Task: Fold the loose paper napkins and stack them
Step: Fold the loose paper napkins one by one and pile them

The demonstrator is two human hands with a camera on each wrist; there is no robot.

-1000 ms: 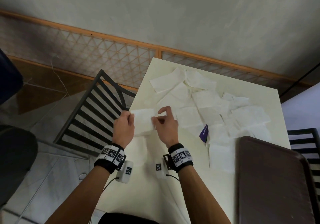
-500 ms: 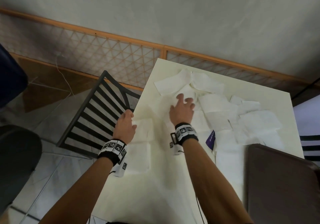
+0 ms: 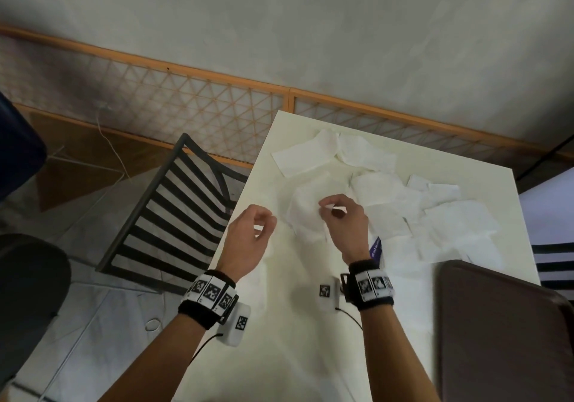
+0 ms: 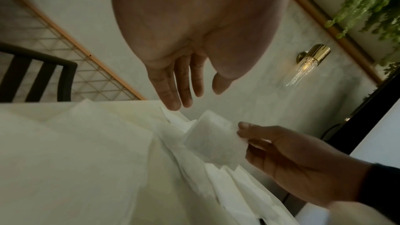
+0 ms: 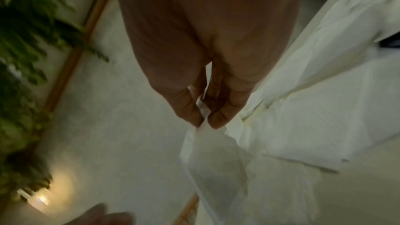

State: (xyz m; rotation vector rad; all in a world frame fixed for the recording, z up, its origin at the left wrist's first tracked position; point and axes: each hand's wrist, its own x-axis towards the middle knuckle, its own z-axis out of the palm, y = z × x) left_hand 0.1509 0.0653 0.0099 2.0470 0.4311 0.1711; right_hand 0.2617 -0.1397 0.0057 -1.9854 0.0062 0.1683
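White table (image 3: 279, 355), right hand (image 3: 346, 227) pinching napkin (image 3: 306, 215) corner

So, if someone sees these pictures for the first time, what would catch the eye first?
Probably the right hand above the middle of the white table, pinching one napkin by its edge so it hangs free. Next, the loose napkins scattered over the table's far half, and the left hand raised beside it, holding nothing.

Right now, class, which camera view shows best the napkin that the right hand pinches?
The left wrist view: there the napkin hangs in full, and the right hand pinches its edge. The right wrist view shows the pinch close, but blurred. In the head view it blends into the loose napkins beneath.
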